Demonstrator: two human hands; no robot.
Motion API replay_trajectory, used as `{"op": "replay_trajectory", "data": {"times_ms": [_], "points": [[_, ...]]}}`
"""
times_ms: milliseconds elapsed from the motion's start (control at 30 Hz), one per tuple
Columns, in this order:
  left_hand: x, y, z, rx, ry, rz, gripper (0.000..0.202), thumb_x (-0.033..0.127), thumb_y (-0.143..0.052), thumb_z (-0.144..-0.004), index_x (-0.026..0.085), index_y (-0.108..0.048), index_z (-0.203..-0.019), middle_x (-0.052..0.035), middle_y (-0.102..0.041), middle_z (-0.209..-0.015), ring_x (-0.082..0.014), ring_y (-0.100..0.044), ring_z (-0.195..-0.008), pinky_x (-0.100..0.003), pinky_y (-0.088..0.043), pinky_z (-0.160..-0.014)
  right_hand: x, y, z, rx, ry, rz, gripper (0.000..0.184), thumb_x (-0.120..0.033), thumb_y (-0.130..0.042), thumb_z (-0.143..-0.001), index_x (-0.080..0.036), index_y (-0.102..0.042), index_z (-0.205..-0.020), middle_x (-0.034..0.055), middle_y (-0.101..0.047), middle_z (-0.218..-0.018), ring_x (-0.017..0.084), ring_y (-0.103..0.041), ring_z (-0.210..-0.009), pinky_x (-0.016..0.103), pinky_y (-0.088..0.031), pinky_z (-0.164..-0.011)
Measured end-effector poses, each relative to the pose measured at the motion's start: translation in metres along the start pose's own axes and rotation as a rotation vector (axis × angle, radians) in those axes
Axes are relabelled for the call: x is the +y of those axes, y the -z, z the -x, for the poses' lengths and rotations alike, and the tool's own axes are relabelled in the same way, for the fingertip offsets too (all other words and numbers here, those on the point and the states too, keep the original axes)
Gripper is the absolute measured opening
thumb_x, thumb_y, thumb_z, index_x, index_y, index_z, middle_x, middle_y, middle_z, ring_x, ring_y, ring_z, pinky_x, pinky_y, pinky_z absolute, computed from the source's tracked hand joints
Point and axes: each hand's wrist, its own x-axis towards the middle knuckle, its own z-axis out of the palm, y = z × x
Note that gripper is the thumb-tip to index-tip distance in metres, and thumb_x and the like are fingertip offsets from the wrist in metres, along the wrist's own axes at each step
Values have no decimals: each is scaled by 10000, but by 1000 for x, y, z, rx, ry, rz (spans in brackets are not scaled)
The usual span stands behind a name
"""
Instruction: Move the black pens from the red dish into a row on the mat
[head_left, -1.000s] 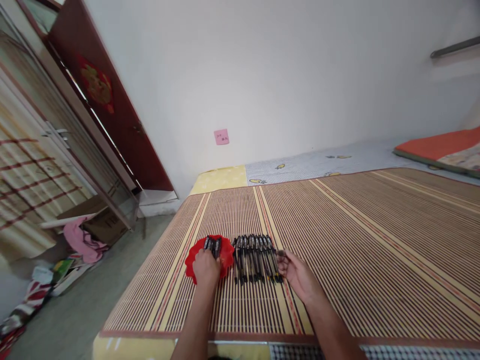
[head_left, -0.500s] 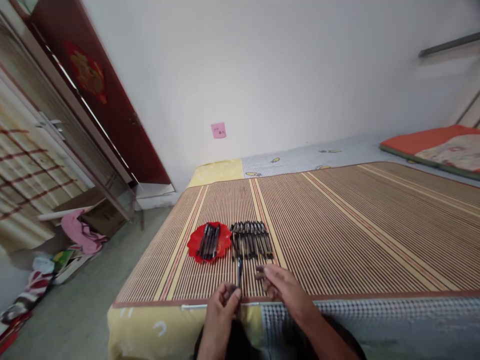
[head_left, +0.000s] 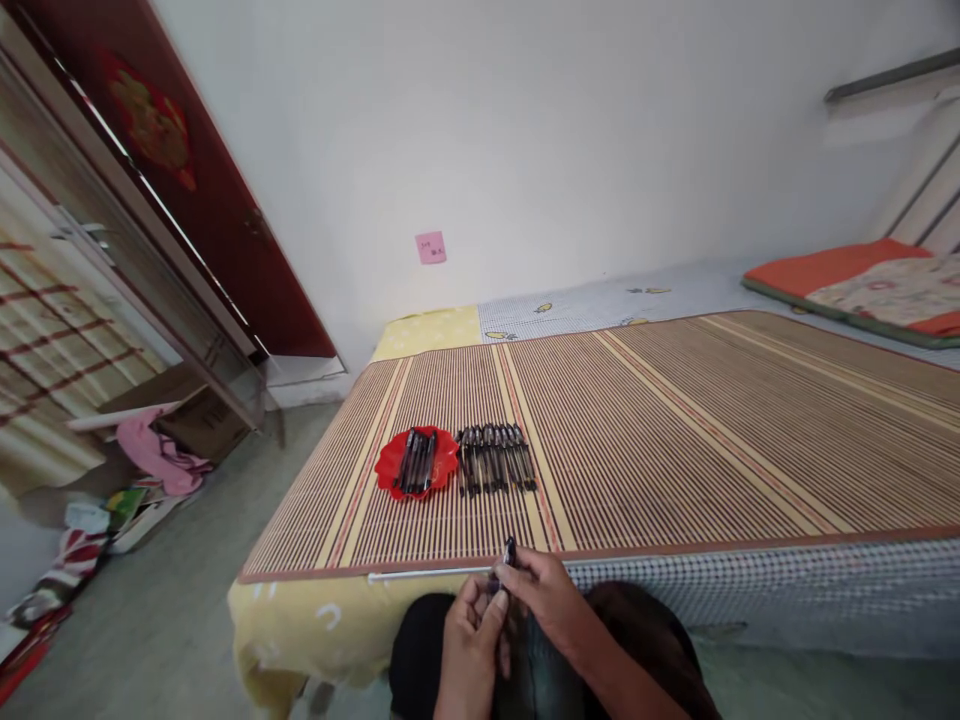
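Note:
Close to my lap, just past the front edge of the mat, a dark pen (head_left: 510, 551) points up and away from me. My left hand (head_left: 478, 622) is closed on its lower part. The fingers of my right hand (head_left: 538, 590) pinch it higher up, beside the left fingertips. Much of the pen is hidden by my fingers. Farther off, several similar pens (head_left: 495, 462) lie side by side in a row on the mat. To their left, a red scalloped plate (head_left: 384, 468) holds several more dark pens (head_left: 417, 462).
A striped woven mat (head_left: 645, 450) covers the bed, over a yellow and grey sheet (head_left: 300, 615). An orange-edged folded quilt (head_left: 840, 270) lies at the far right. Boxes and clothes (head_left: 161, 455) sit on the floor at left. A pink note (head_left: 430, 248) is on the wall.
Both hands have drawn back toward my lap with the pen. My right hand, apart from it before, has come in and now grips it too. The view has shifted slightly.

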Motion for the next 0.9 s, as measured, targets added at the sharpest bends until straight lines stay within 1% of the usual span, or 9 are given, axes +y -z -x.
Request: {"op": "replay_trajectory", "data": {"times_ms": [100,167,300,400,500,600,700,833,900], "points": [[-1,-1,6,-51,46,-3,486,625,-718,-736,179,-578,-870,77,-535,-531,-12,-302,-300,-146,-212,-307,-5,10,-4,95,-24,-30,506,-656,-695,-707,-154,-631,-684,-32,-502,-521,111,-447,-484,248,-333,-483],[-1,0,12,-68,99,12,494,629,-721,-731,186,-571,-891,76,-550,-520,-10,-291,-279,-146,-205,-299,-11,22,-7,190,-43,-161,489,-632,-739,-680,-152,-650,-711,-17,-544,-544,113,-482,-499,244,-363,-491],[2,3,18,-57,165,63,498,624,-734,-717,199,-544,-896,59,-592,-531,-18,-345,-281,-140,-202,-310,-25,44,-9,315,-27,-460,456,-469,-831,-637,-167,-688,-948,12,-638,-732,130,-580,-621,245,-465,-553],[4,4,16,-39,137,58,489,611,-742,-716,194,-539,-869,47,-606,-537,-21,-374,-295,-135,-207,-321,-21,42,-3,229,-40,-477,435,-449,-806,-670,-180,-660,-979,19,-650,-770,142,-602,-628,245,-479,-517],[2,5,12,-8,80,43,492,609,-753,-706,190,-543,-855,51,-593,-546,-24,-373,-324,-141,-254,-338,-6,26,4,82,-82,-281,410,-541,-747,-709,-176,-613,-840,-25,-582,-623,97,-500,-458,205,-356,-385],[-3,5,9,-19,16,0,483,594,-770,-697,182,-575,-855,58,-560,-580,-33,-371,-380,-154,-311,-361,6,11,9,12,-69,-72,409,-567,-713,-719,-188,-564,-752,-86,-452,-480,65,-361,-360,201,-249,-345],[-6,3,10,38,-57,-62,460,566,-792,-682,175,-614,-845,44,-558,-628,-60,-411,-454,-165,-357,-387,3,3,11,21,-10,24,354,-525,-674,-759,-195,-548,-734,-93,-426,-454,67,-350,-371,207,-264,-379],[-3,-1,13,196,-112,-101,432,541,-804,-674,182,-619,-825,60,-524,-590,-67,-406,-475,-161,-358,-411,-7,1,13,33,1,44,318,-498,-638,-778,-191,-562,-746,-64,-483,-514,101,-450,-439,225,-336,-436],[-1,-1,14,187,-111,-127,417,538,-793,-688,182,-612,-809,61,-520,-587,-67,-408,-475,-164,-360,-418,-8,1,13,33,26,32,300,-477,-615,-798,-194,-548,-723,-55,-492,-541,106,-458,-463,233,-345,-459]]}}
